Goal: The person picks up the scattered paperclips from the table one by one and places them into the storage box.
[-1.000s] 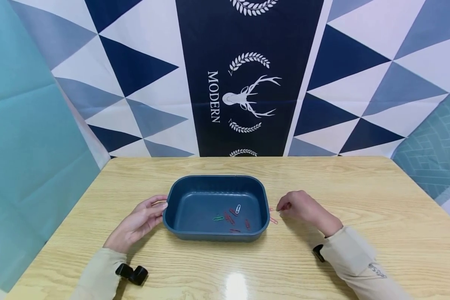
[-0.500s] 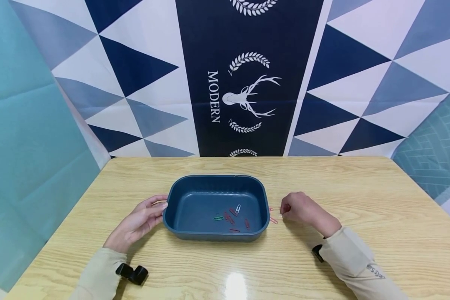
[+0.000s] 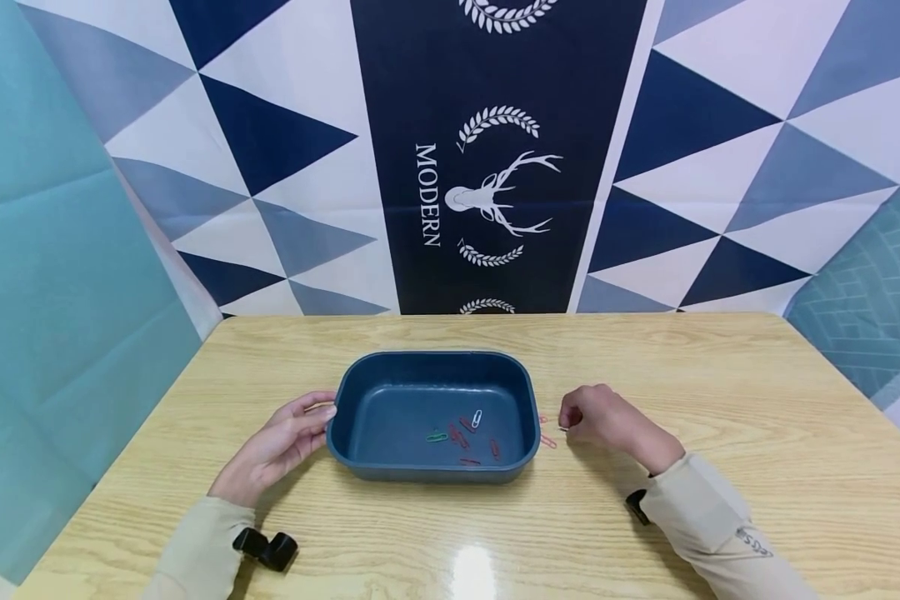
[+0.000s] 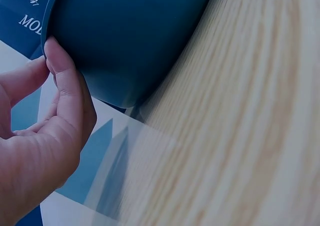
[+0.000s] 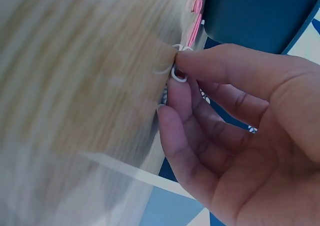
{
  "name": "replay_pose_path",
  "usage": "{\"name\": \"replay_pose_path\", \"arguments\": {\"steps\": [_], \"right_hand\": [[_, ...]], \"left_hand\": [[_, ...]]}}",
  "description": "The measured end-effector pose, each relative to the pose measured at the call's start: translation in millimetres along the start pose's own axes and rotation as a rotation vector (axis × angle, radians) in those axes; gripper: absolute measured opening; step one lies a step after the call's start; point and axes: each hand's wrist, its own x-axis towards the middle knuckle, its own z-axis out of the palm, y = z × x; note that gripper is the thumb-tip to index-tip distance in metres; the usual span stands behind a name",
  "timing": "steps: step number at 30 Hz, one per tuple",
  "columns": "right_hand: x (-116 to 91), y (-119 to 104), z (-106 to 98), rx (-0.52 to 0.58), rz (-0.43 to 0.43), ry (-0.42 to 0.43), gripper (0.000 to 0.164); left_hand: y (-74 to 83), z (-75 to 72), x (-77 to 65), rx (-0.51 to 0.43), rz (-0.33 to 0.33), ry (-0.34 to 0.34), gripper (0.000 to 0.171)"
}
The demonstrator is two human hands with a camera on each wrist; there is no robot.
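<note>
A dark blue rectangular bin (image 3: 435, 474) stands on the wooden table. At its left side my left hand (image 3: 276, 447) pinches the rim, with the thumb and fingers at the edge in the left wrist view. To the right of the bin, my right hand (image 3: 617, 423) is low over the tabletop. It pinches a white paper clip (image 5: 178, 78) between thumb and fingertips. Two pinkish-red paper clips (image 3: 547, 442) lie between that hand and the bin. Inside the bin lie a green paper clip (image 3: 437, 437), a white one (image 3: 477, 418) and several red ones (image 3: 460, 438).
The wooden table (image 3: 757, 392) extends to both sides of the bin. Behind it hangs a patterned cloth (image 3: 487, 283) with triangles and a deer head. A teal cloth (image 3: 67, 333) hangs at the left. Each wrist wears a black camera (image 3: 266, 549).
My right hand shifts slightly right and toward me, then stays nearly still. The white paper clip's tip shows at its fingertips. The left hand and the bin hold their places.
</note>
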Motion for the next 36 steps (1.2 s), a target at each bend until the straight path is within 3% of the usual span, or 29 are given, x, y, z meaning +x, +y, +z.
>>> {"name": "replay_pose_path", "arguments": {"steps": [10, 36], "right_hand": [[1.2, 2.6, -2.5, 0.0, -0.025, -0.021, 0.017], [-1.5, 4.0, -3.7, 0.079, 0.042, -0.088, 0.015]], "left_hand": [[-0.3, 0.3, 0.5, -0.013, 0.005, -0.008, 0.021], [0.4, 1.9, -0.5, -0.018, 0.003, -0.002, 0.023]]}}
